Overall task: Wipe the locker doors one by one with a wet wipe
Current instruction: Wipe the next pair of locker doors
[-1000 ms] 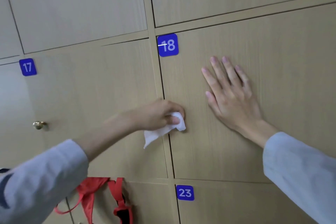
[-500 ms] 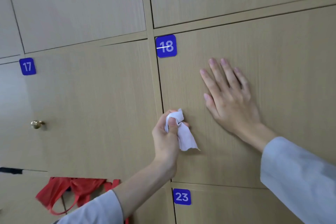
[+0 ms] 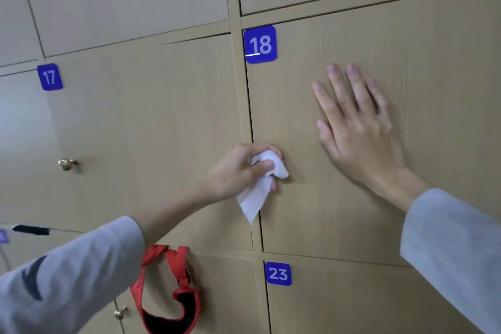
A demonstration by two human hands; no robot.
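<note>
- Pale wood-grain lockers fill the whole view, set in a grid with narrow frame strips between the doors.
- Door 18 (image 3: 379,144) is the one in hand; its blue number plate (image 3: 260,44) sits at the upper left corner, and most of its face is bare.
- Door 17 (image 3: 151,130) lies just to the left, with a brass knob (image 3: 67,164) near its left side.
- The right hand (image 3: 357,127) lies flat on door 18, fingers straight and spread, holding nothing; it seems to steady the door.
- The left hand (image 3: 244,171) has its grip curled round the wet wipe (image 3: 264,179), thumb pinching the bunched top against the left edge of door 18, with a loose tail hanging down over the frame strip.
- To wipe well, I judge the wipe should be spread flatter under the fingers and drawn in overlapping strokes across the door; bunched like this, little of it meets the wood.
- The flat right hand covers part of the door and would need shifting to reach that patch.
- A red strap (image 3: 173,287) hangs from the lower door, below the working area, and should not hinder.
</note>
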